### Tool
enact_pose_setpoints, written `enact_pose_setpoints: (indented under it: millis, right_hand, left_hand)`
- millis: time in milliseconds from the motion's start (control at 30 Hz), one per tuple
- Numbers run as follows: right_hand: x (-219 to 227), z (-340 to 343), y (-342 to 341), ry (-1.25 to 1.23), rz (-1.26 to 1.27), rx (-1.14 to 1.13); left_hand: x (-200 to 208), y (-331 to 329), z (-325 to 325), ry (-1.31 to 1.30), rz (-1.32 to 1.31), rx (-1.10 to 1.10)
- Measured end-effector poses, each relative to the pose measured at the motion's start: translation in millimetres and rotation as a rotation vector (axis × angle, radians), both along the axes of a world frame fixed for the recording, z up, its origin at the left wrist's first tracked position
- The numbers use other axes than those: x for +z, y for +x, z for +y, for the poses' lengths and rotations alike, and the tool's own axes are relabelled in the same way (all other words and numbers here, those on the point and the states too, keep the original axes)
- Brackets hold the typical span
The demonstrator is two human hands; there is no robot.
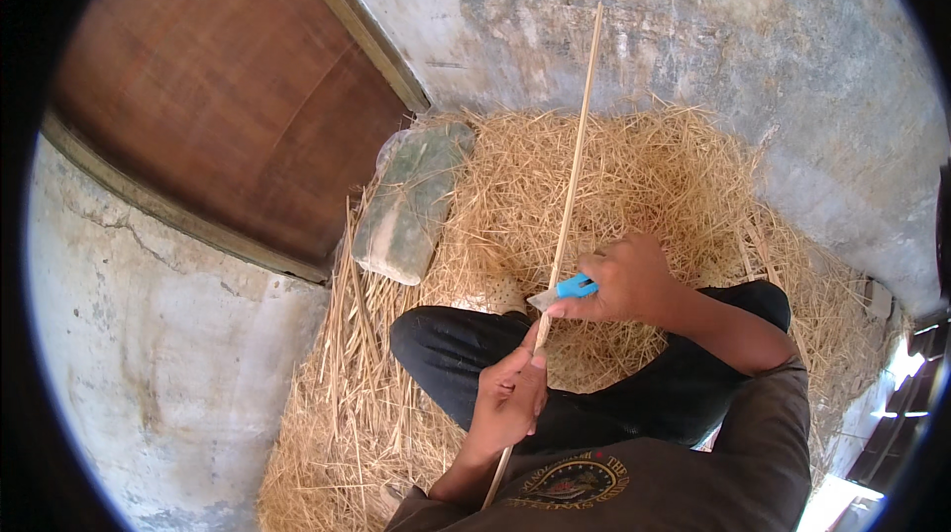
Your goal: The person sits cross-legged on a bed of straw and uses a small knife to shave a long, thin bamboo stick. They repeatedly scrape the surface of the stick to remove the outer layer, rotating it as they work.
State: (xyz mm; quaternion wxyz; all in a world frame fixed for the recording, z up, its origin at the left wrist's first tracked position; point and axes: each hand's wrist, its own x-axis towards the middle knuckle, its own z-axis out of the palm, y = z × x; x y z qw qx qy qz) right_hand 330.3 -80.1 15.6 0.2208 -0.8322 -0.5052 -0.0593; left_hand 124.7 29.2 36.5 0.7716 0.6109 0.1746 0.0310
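Observation:
A long, pale strip of wood or bamboo (574, 165) slants from near my waist up toward the far wall. Its lower part is gripped by my left hand (510, 398), with the fingers wrapped round it in front of my lap. My right hand (632, 277) is closed on a small knife (577, 286) with a bright blue handle. The short grey blade lies against the strip, just above my left fingers. My right thumb is close to the strip below the blade. The strip's lower end runs down over my dark shirt.
Straw-like shavings (634, 160) cover the floor around my crossed legs (451, 349). A greenish-white stone block (413, 200) lies at the left, beside a brown door panel (228, 86). Stained, cracked walls (188, 354) close in at left and ahead.

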Motion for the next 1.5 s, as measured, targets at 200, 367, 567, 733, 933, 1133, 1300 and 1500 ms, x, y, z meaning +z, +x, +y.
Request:
enact_pose_setpoints:
  millis: [200,367,567,733,933,1133,1300,1500]
  right_hand:
    - [1,-5,52,-0.044,0.076,-0.225]
    - [-7,-7,16,0.012,0.076,0.012]
    - [-13,-19,91,0.058,-0.162,-0.197]
    - [-8,-31,146,0.043,-0.045,-0.514]
    - [-7,-43,193,-0.033,-0.082,-0.679]
    - [-21,-63,214,-0.087,-0.005,-0.803]
    - [-43,-117,234,0.001,0.249,-1.122]
    - [-22,-112,193,0.012,0.341,-0.907]
  left_hand:
    - [7,-3,-7,0.089,0.084,-0.047]
    - [1,-9,-6,0.140,0.076,-0.049]
    - [2,-27,-15,0.172,0.058,-0.126]
    - [-2,-53,-20,0.192,0.101,-0.213]
    - [-10,-86,-16,0.086,0.221,-0.181]
    - [-5,-83,-20,-0.039,0.361,-0.176]
    - [-16,-94,-23,0.221,0.178,-0.394]
    - [-30,-40,-6,-0.241,0.158,-0.113]
